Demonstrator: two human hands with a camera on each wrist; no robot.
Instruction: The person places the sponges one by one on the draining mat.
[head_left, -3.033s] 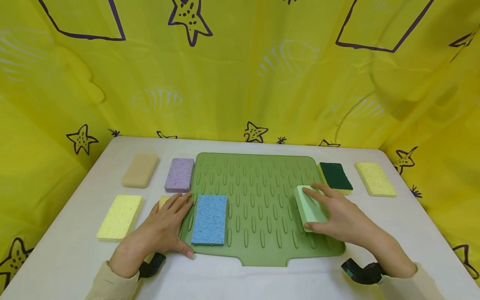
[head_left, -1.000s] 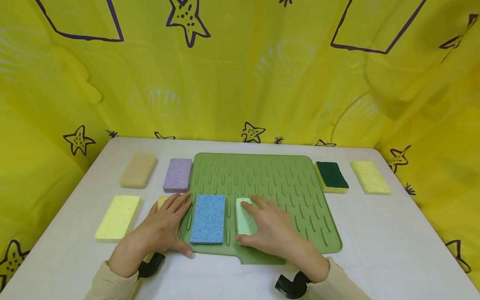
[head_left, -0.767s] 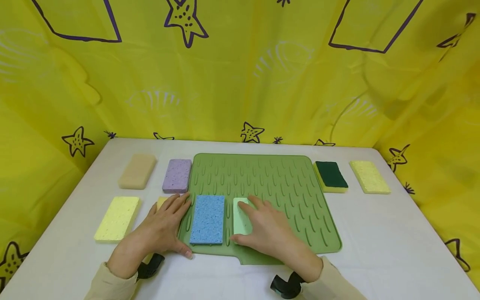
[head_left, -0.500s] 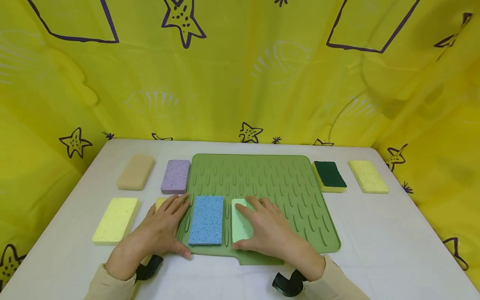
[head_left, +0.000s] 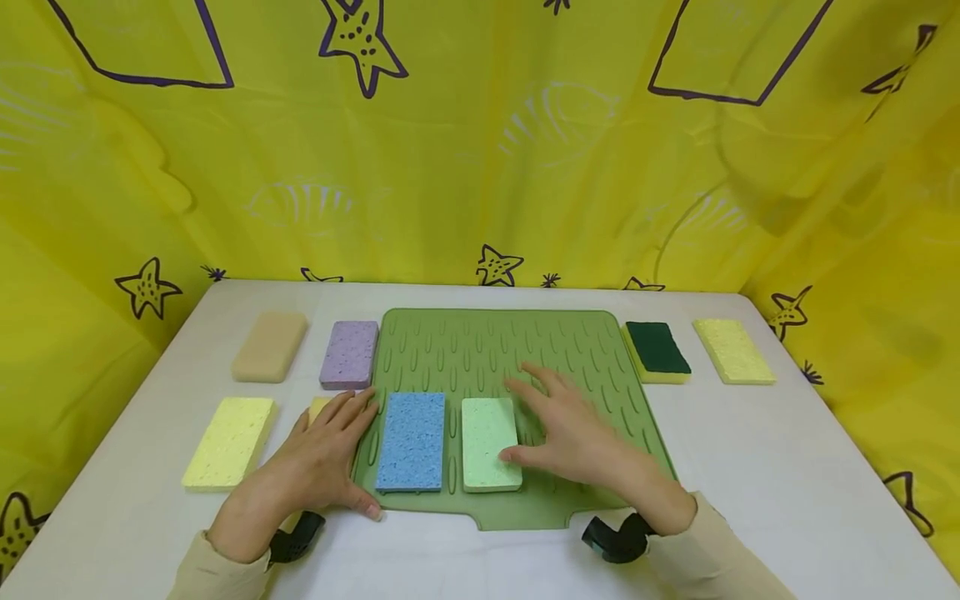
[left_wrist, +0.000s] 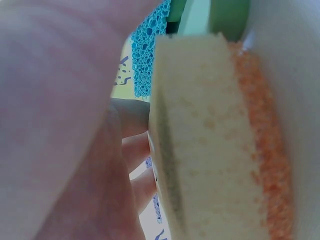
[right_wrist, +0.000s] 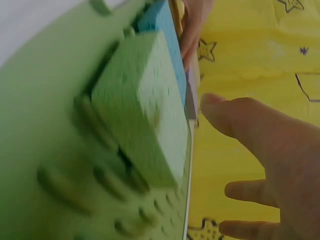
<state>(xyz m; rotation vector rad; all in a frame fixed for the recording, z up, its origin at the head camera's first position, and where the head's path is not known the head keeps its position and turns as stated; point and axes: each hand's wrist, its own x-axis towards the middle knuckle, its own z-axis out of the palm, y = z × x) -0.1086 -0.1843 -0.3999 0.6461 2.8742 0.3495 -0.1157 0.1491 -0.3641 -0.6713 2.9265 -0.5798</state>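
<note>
A pale green sponge (head_left: 489,446) lies flat on a ridged green silicone mat (head_left: 517,333), to the right of a blue sponge (head_left: 411,442). My right hand (head_left: 577,429) hovers just right of the pale green one, fingers apart; the right wrist view shows a gap between thumb (right_wrist: 220,112) and sponge. My left hand (head_left: 322,458) rests over a yellowish sponge (left_wrist: 205,130) with an orange layer at its bottom, by the mat's left edge. Fingers spread and extended, it hides most of that sponge in the head view.
Left of the mat lie a beige sponge (head_left: 270,347), a purple sponge (head_left: 349,354) and a light yellow sponge (head_left: 229,443). Right of it are a dark green-topped sponge (head_left: 657,348) and a pale yellow one (head_left: 733,352). A yellow patterned curtain (head_left: 450,167) backs the white table (head_left: 787,483).
My right hand carried the pale green sponge leftward across the mat, set it beside the blue one, then let go and drew back right. The left hand stayed in place.
</note>
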